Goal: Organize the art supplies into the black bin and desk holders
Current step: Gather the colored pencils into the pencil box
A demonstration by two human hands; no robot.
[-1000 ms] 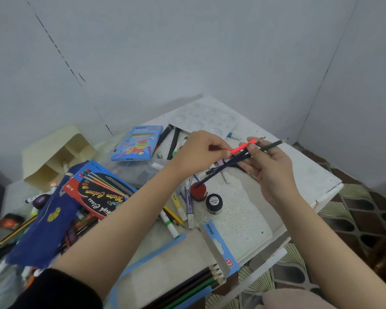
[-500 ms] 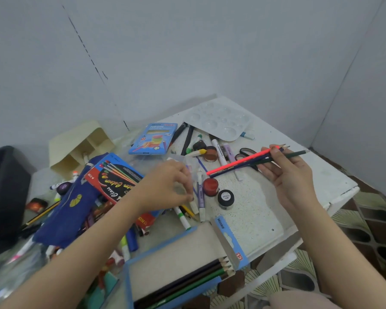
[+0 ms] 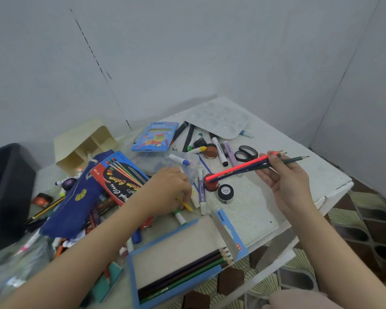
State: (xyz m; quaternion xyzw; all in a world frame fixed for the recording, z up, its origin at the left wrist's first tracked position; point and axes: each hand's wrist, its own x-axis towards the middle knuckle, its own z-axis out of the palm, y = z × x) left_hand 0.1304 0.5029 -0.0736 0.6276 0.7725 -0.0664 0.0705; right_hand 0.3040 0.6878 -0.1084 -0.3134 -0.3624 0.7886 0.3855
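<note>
My right hand (image 3: 285, 181) holds a bundle of coloured pencils (image 3: 239, 171) above the table, tips pointing right; a neon red one lies on top. My left hand (image 3: 169, 190) is down among the loose markers at the table's middle, fingers closing on a yellow pencil (image 3: 186, 206). An open blue pencil box (image 3: 176, 259) with several pencils lies at the near edge. The black bin (image 3: 7, 192) stands at the far left. A cream desk holder (image 3: 83, 143) lies tipped behind the clutter.
A red-black watercolour pencil box (image 3: 120, 179), blue pouch (image 3: 76, 197), blue neon box (image 3: 156, 136), paint pots (image 3: 225, 191), scissors (image 3: 246, 152), a clear palette (image 3: 218, 121) and markers cover the white table (image 3: 288, 148). The table edge drops to patterned floor on the right.
My left hand let go of the pencil bundle and moved down-left to the markers, now touching a yellow pencil. My right hand keeps the bundle, shifted slightly right.
</note>
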